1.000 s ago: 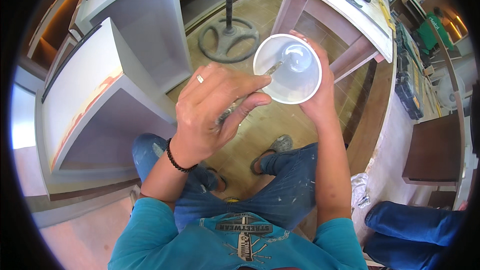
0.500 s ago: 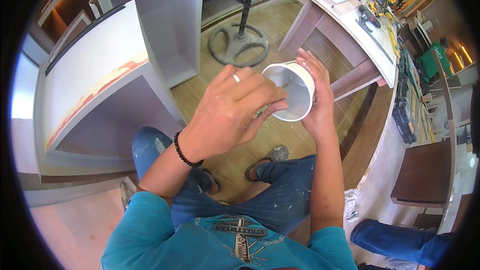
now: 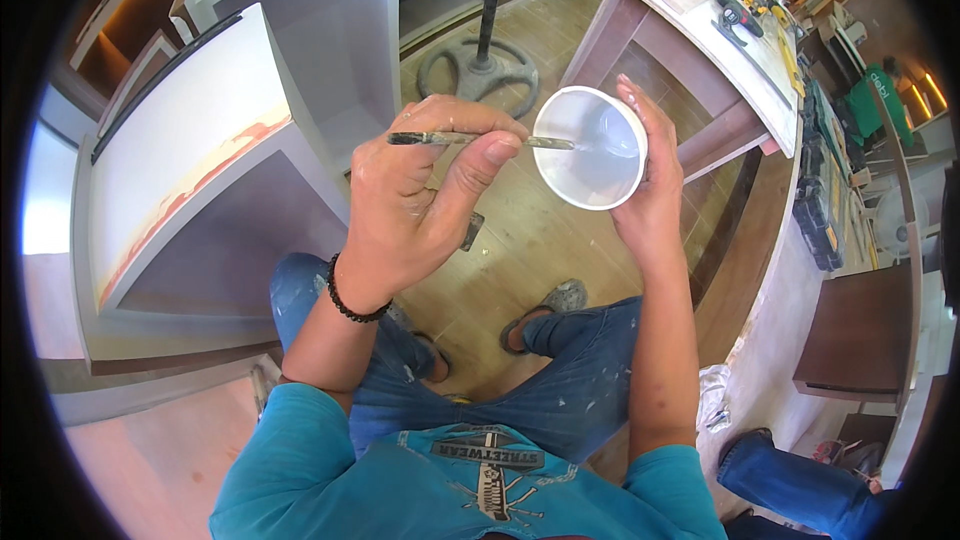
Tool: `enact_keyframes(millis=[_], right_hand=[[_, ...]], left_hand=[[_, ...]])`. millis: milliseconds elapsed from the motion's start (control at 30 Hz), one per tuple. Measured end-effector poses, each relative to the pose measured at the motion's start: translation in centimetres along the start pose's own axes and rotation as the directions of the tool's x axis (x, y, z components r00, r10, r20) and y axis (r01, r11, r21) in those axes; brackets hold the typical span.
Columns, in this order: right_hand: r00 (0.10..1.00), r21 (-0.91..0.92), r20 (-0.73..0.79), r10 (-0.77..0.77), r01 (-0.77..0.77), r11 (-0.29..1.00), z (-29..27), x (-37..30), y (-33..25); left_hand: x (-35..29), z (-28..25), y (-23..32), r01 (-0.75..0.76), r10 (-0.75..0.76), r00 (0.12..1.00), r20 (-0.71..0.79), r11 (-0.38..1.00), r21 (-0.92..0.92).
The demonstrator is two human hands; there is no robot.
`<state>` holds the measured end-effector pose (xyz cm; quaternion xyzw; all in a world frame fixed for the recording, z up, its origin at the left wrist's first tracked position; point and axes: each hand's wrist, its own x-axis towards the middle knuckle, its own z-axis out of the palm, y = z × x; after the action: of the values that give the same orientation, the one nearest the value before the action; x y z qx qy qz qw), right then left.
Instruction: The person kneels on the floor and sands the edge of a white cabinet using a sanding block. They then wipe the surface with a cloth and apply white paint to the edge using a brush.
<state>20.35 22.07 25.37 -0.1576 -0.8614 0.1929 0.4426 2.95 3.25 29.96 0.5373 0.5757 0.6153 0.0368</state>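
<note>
My left hand (image 3: 430, 190) pinches a thin paintbrush (image 3: 448, 139) between thumb and fingers. The brush lies nearly level, its dark end pointing left and its other end inside a white paper cup (image 3: 563, 120). My right hand (image 3: 655, 175) is wrapped round the cup's right side and tips its mouth toward me. Pale, wet-looking paint shows at the bottom of the cup. The brush's tip is hard to make out against it.
On the left stands a white and grey cabinet (image 3: 200, 120) with a reddish patched edge. A pedestal fan's base (image 3: 480, 75) is ahead. Power tools (image 3: 738, 15) lie on a white-topped table (image 3: 700, 35) at the right. Another person's leg (image 3: 800, 480) is at lower right.
My left hand has drawn back left and turned, so the paintbrush now shows along its length. The cup has risen slightly and shifted right with my right hand.
</note>
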Motion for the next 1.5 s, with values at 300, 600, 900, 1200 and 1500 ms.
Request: enact_keyframes(millis=[300, 600, 900, 1200, 1500], right_hand=[[0.999, -0.031, 0.011, 0.048, -0.048, 0.998, -0.7, 0.1, -0.1], [0.999, 0.001, 0.020, 0.048, -0.048, 0.999, 0.1, 0.2, 0.0], [0.939, 0.207, 0.037, 0.342, -0.342, 0.917, -0.5, -0.5, -1.6], [0.961, 0.358, 0.129, 0.244, -0.274, 0.893, 2.5, 1.0, -5.0], [0.986, 0.507, 0.164, 0.017, -0.099, 0.856, 5.5, 1.4, -7.0]], left_hand=[[0.4, -0.1, 0.0, -0.123, 0.117, 0.983, 0.143, 0.992, 0.035], [0.2, -1.2, 0.7, 0.002, -0.013, 0.980, 0.199, 0.999, 0.051], [0.3, -0.5, 0.8, -0.096, 0.103, 0.993, 0.053, 0.988, -0.120], [-4.5, -8.4, 5.0, -0.115, 0.026, 0.953, -0.303, 0.953, -0.279], [-9.3, -17.3, 11.6, -0.030, 0.008, 0.830, -0.557, 0.999, -0.030]])
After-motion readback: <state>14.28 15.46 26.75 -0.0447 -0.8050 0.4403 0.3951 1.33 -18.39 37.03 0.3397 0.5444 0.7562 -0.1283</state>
